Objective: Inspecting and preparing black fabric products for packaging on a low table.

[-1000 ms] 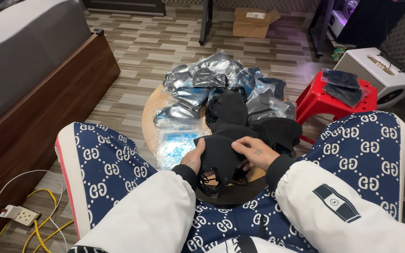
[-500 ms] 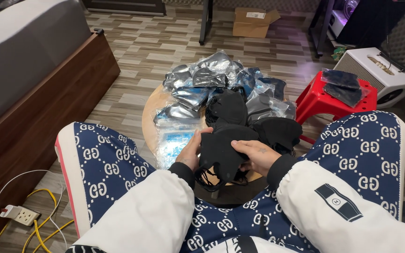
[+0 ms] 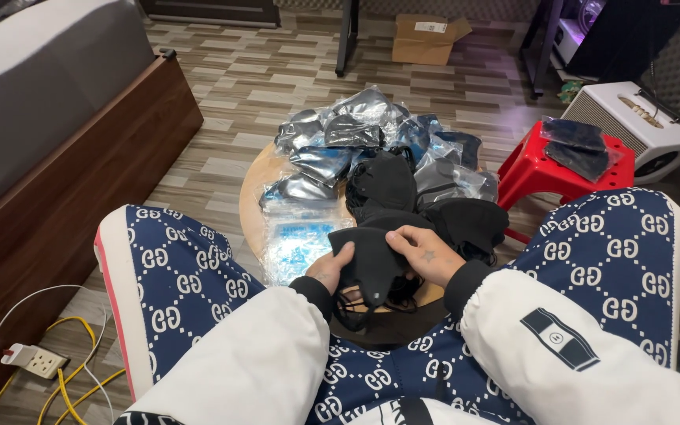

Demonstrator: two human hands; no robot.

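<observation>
A black fabric mask point(image 3: 370, 260) is gripped between both hands — the left hand point(image 3: 329, 271) pinching its left edge, the right hand point(image 3: 428, 253) closed on its top — just above the round wooden table point(image 3: 252, 206), near bagged masks point(image 3: 332, 142).

Even, soft indoor light — glare on the plastic bags point(image 3: 332, 149), slight wide-angle edge distortion

The person wore a white jacket with black knit cuffs; the right sleeve point(image 3: 584, 346) carried a dark rectangular patch. The trousers point(image 3: 182, 283) were navy, patterned with white interlocking letters, with a white-and-red side stripe.
</observation>
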